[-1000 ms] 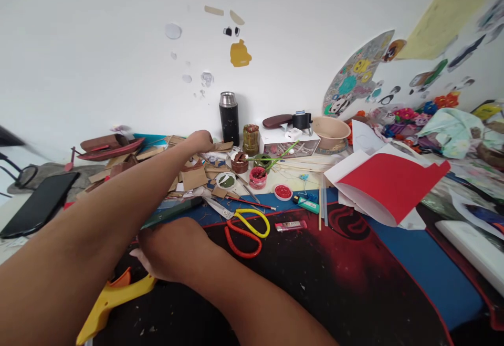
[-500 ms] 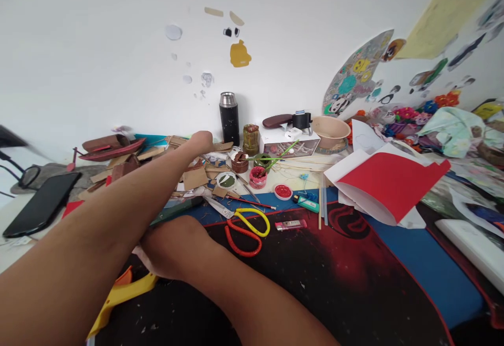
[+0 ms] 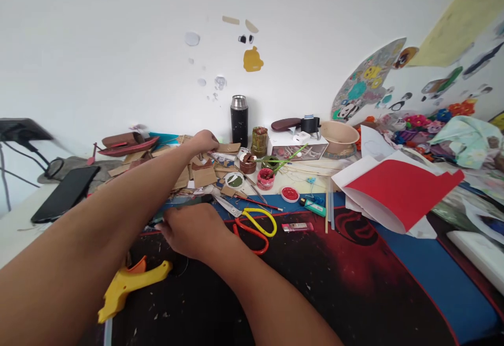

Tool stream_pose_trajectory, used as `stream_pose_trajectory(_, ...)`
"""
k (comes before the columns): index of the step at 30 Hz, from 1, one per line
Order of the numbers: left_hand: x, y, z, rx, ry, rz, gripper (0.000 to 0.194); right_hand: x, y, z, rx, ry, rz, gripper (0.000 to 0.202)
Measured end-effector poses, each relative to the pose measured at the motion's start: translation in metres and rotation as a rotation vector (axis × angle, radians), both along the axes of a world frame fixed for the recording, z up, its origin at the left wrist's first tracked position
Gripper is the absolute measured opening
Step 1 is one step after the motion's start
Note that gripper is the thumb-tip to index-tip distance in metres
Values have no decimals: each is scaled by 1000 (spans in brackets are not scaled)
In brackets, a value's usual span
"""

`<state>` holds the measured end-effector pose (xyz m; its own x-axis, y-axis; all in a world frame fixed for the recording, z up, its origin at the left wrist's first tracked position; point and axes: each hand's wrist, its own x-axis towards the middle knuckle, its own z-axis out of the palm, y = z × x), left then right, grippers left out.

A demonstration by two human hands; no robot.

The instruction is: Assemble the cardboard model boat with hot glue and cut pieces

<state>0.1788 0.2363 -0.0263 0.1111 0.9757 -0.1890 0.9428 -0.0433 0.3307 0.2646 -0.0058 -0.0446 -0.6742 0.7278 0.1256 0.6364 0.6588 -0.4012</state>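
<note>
My left hand (image 3: 205, 140) reaches over a heap of cardboard scraps (image 3: 205, 175), close to a flat cardboard piece (image 3: 229, 147); its fingers point down and are mostly hidden. Nearer me, my right hand (image 3: 192, 229) is closed, its fingertips partly behind my left forearm; what they hold does not show. Just beyond its knuckles lies a long dark green object with a black end (image 3: 202, 199). Scissors (image 3: 254, 228) with one yellow and one red handle lie to its right. A yellow glue gun (image 3: 134, 281) with an orange trigger rests on the black mat below.
Open paint jars (image 3: 265, 179), a red paint lid (image 3: 290, 194) and a black thermos (image 3: 239, 121) stand behind. A pink lighter (image 3: 297, 227) and a teal tube (image 3: 314, 207) lie on the mat. Red paper (image 3: 401, 191) is at right, a phone (image 3: 65, 194) at left.
The view has shifted, so most things sit further right. My right hand has moved up and forward, uncovering more of the glue gun. My left hand stays over the cardboard.
</note>
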Motion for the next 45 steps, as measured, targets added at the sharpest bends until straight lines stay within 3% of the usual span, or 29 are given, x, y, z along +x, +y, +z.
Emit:
stream_pose_trajectory(4, -14, -13, 21, 114, -159, 10, 22, 3, 1, 4, -33, -3, -21, 39)
stream_pose_trajectory(7, -35, -38, 45, 197, -271, -1, 31, 3, -2, 7, -93, 14, 51, 53)
stream_pose_trajectory(11, -74, -95, 75, 293, -378, -10, 31, -2, -13, 9, -182, 6, 184, 64)
stream_pose_trajectory(15, -117, -157, 92, 318, -443, 29, 26, -6, -27, 7, -171, -64, 299, 67)
stream_pose_trajectory(21, -164, -218, 100, 263, -652, 115, 30, -8, -38, -6, -63, -175, 237, 45)
stream_pose_trajectory(26, -192, -250, 104, 238, -759, 145, 22, -9, -43, -15, -55, -167, 148, 37)
stream_pose_trajectory(31, -219, -274, 109, 241, -933, 167, 17, -22, -53, -9, -31, -85, 122, 32)
stream_pose_trajectory(38, -236, -291, 118, 232, -943, 228, 29, -89, -67, 4, 103, -249, 334, 40)
stream_pose_trajectory(45, -256, -302, 122, 245, -913, 276, 35, -165, -67, 5, 108, -212, 419, 38)
